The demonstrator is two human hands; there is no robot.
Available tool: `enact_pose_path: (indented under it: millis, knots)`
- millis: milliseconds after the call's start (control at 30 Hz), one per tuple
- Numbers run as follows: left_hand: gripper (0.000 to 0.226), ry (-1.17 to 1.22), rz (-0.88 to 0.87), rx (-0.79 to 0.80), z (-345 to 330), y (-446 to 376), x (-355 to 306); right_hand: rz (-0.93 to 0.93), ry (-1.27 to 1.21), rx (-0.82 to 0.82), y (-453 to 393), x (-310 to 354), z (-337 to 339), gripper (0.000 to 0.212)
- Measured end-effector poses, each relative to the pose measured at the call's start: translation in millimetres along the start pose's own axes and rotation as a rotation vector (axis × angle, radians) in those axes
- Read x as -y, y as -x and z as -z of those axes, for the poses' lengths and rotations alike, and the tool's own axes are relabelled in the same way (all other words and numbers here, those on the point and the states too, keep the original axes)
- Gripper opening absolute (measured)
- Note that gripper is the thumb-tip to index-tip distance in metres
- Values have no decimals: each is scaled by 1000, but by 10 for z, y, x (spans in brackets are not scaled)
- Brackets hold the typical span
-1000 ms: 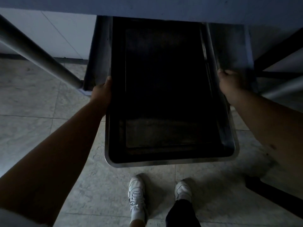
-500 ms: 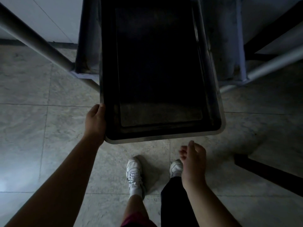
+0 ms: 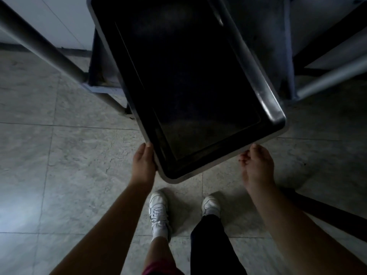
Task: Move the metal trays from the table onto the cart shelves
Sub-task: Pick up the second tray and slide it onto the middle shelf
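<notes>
A dark metal tray [image 3: 190, 82] with a grey rim lies skewed over the low cart shelf [image 3: 278, 56], its near end sticking out over the floor and turned to the left. My left hand [image 3: 143, 165] grips the tray's near left corner, thumb on the rim. At the near short edge my right hand [image 3: 256, 165] touches the rim from below, fingers curled under it. The tray is empty inside.
Grey cart tubes run at the left [image 3: 39, 44] and at the right [image 3: 333, 80]. A dark bar [image 3: 327, 213] lies on the tiled floor at the lower right. My two feet in white shoes [image 3: 158, 215] stand just below the tray.
The tray has swung crooked, its near end turning left. My right hand left the tray's right side, dropped free, and now meets the near edge. My left hand slid to the near corner.
</notes>
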State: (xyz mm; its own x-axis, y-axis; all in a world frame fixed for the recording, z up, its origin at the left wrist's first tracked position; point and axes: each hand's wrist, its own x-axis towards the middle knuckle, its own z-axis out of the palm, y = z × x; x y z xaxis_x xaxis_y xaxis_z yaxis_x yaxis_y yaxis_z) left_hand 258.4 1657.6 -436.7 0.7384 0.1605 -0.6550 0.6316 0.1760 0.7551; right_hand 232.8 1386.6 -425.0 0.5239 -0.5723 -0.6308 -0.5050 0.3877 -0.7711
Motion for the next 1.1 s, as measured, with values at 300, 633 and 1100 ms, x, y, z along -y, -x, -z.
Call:
enact_pose_path:
  millis: [300, 633, 1100]
  knots:
    - [34, -77, 125, 175, -606, 219, 129, -52, 43, -134, -769, 566, 150, 23]
    - [15, 61, 22, 235, -1135, 132, 38, 154, 151, -99, -1496, 1165, -261, 30]
    - [30, 161, 122, 269, -2110, -131, -249, 168, 199, -91, -775, 511, -163, 18]
